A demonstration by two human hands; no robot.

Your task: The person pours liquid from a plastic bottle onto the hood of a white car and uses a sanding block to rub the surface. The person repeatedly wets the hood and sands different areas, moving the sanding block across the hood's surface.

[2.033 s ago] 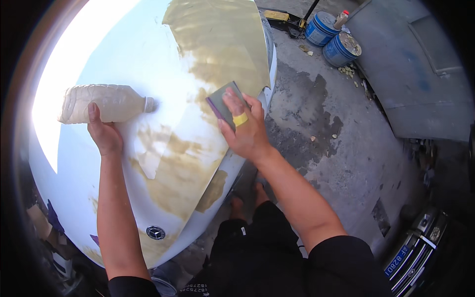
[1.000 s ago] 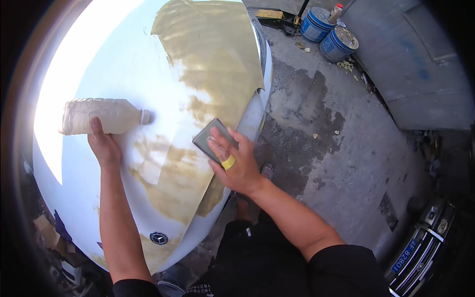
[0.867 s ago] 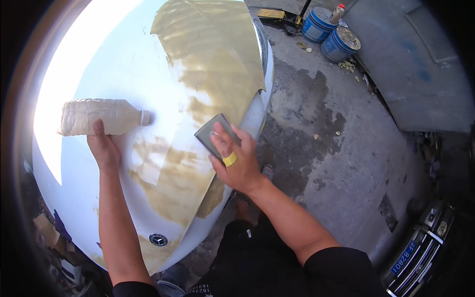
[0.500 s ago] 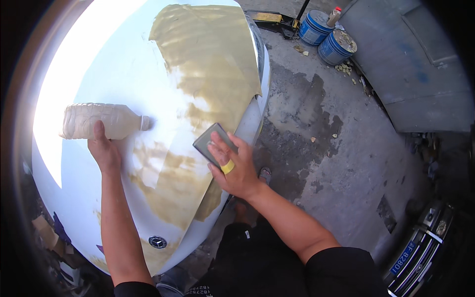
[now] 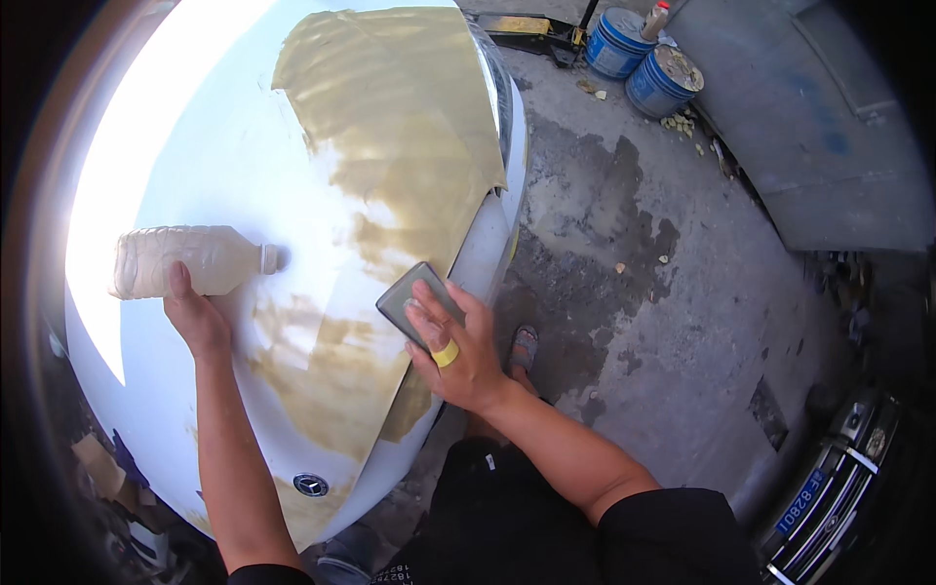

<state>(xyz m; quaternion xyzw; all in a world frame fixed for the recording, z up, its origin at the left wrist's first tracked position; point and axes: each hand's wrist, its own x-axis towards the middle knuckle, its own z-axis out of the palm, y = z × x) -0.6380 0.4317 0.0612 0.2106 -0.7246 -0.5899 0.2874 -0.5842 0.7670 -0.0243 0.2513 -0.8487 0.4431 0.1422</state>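
Note:
My left hand is wrapped round a clear plastic bottle of cloudy, whitish content. The bottle lies on its side over the white car hood, its capped neck pointing right. My right hand grips a flat grey rectangular sanding block, with some fingers laid across its top and the thumb at its near edge. A strip of yellow tape circles one finger. Under the block, the hood's right side carries tan filler patches, sanded thin in places so that white shows through.
A round emblem sits at the hood's near edge. Blue buckets and a yellow-and-black floor jack stand at the far right. Beside them leans a grey metal panel. Another car's front is at lower right; wet concrete lies between.
The bottle and both hands sit slightly lower and further left in the picture, while the view itself has shifted a little. Both grips are the same.

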